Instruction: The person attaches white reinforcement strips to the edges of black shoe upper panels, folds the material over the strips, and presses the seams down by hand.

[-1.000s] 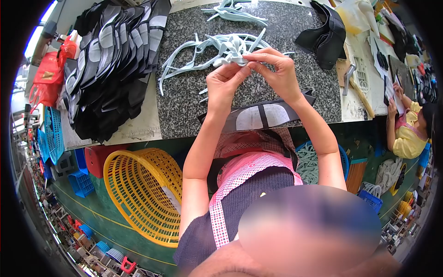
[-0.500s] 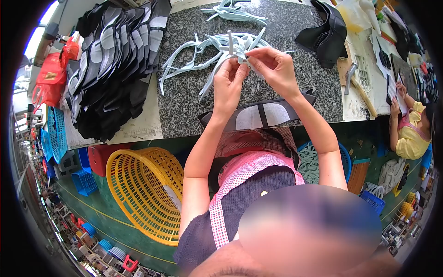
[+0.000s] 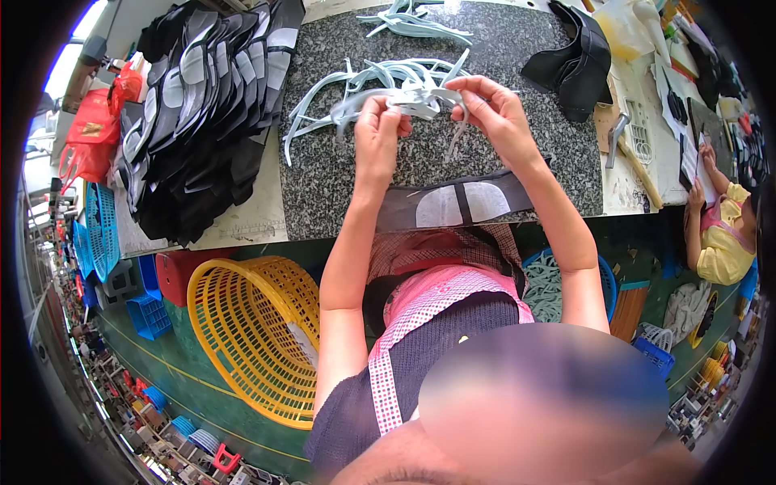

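My left hand (image 3: 377,139) is closed on a light blue strip, its loose end smeared by motion to the left. Thumb and forefinger of my right hand (image 3: 499,121) pinch another part of the light blue strips (image 3: 416,95), which form a loose knot-like tangle between both hands. Behind the hands, more light blue strips (image 3: 319,87) lie spread on the speckled stone slab (image 3: 323,194). A dark curved fabric piece (image 3: 404,212) with pale grey patches lies at the slab's near edge, below my wrists.
Black fabric pieces (image 3: 194,153) are piled at left. Folded black pieces (image 3: 570,61) and a hammer (image 3: 638,170) lie at right. More strips (image 3: 412,24) sit at the far edge. A yellow basket (image 3: 242,347) stands below. A co-worker (image 3: 719,234) is at far right.
My hands have moved apart, the left one leftward and the right one slightly rightward, stretching the strips between them. The dark fabric piece's left end has shifted right.
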